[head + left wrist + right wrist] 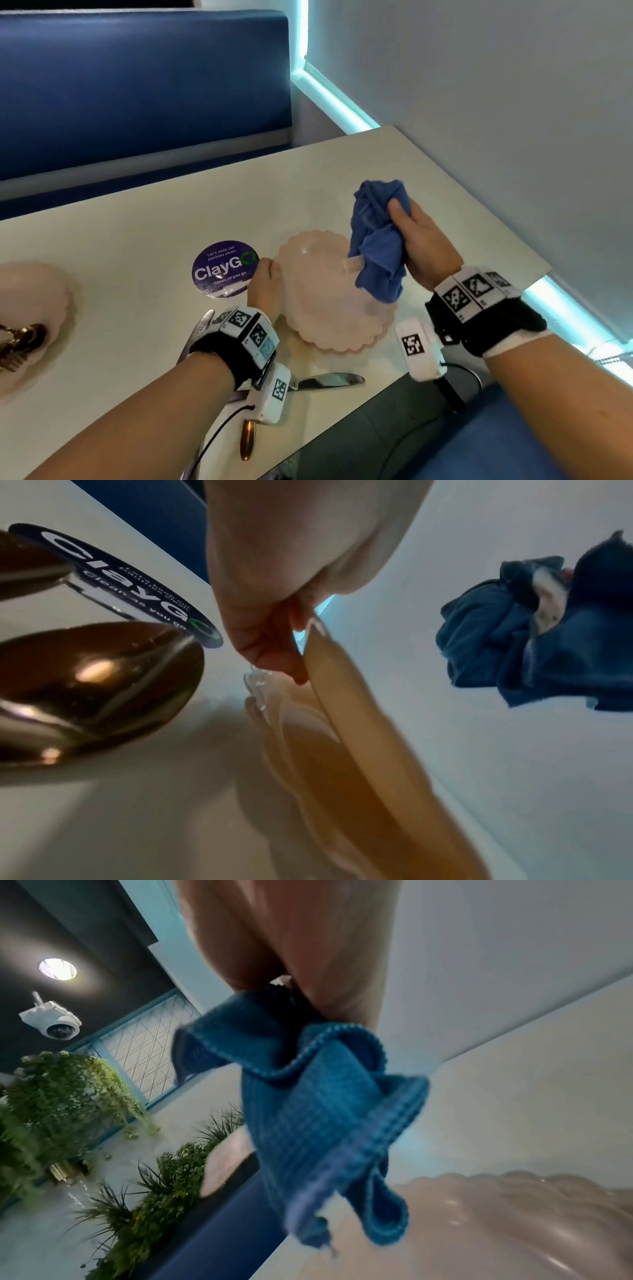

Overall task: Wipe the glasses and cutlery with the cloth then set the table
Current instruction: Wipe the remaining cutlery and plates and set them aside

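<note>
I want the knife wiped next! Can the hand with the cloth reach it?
Probably yes. The knife lies bare on the table near the right hand, with nothing covering it, though that hand already grips the blue cloth.

Your left grip [265, 284] holds the left rim of the plate [325, 291], which is tilted up over a second plate [342, 347] lying on the bench [137, 219]. Your right grip [419, 246], to the right of the plate, holds the cloth [376, 240] bunched over the plate's right side. The round sticker [224, 269] lies just left of your left grip. A spoon [200, 330] sits under your left wrist, a knife [327, 380] nearer you. Far left of your left grip, another plate [34, 291] carries cutlery [19, 342].
</note>
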`<control>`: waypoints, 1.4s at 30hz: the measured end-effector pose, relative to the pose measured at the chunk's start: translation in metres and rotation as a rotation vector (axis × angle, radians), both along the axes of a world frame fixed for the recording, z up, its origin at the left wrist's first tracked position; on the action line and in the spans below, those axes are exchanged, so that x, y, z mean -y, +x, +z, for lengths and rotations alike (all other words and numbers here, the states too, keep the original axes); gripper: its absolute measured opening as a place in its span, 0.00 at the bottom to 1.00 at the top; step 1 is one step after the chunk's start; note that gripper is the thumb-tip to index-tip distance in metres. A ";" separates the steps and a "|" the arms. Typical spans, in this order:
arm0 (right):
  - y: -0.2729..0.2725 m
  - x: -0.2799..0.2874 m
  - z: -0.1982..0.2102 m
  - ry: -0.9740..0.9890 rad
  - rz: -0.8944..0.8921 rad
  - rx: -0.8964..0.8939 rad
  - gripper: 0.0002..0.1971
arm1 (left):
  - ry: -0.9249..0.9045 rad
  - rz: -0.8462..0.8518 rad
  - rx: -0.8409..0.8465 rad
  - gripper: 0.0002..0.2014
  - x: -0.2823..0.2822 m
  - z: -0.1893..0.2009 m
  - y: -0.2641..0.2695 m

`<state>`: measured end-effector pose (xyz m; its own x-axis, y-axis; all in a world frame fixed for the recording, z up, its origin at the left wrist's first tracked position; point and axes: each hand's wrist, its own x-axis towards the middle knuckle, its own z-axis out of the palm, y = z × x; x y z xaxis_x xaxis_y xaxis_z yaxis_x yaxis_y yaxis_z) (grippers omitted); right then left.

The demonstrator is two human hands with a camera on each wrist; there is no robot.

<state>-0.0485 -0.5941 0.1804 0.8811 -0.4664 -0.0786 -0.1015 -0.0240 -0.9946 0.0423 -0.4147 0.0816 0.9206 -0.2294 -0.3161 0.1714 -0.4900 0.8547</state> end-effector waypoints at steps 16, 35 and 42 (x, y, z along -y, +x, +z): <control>0.074 -0.070 -0.011 0.691 0.176 -0.073 0.27 | 0.231 0.013 0.122 0.18 -0.076 0.027 0.042; 0.163 -0.265 -0.022 0.553 0.499 -0.367 0.22 | 0.937 0.114 -0.266 0.22 -0.378 0.007 0.161; 0.170 -0.280 -0.036 0.479 0.571 -0.382 0.23 | 0.803 0.190 -0.173 0.24 -0.389 -0.007 0.174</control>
<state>0.1212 -0.3136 0.1443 0.8441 0.2033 -0.4962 -0.5344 0.2428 -0.8096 0.2163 -0.0260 0.0746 0.8446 0.2788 -0.4570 0.4084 -0.8875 0.2133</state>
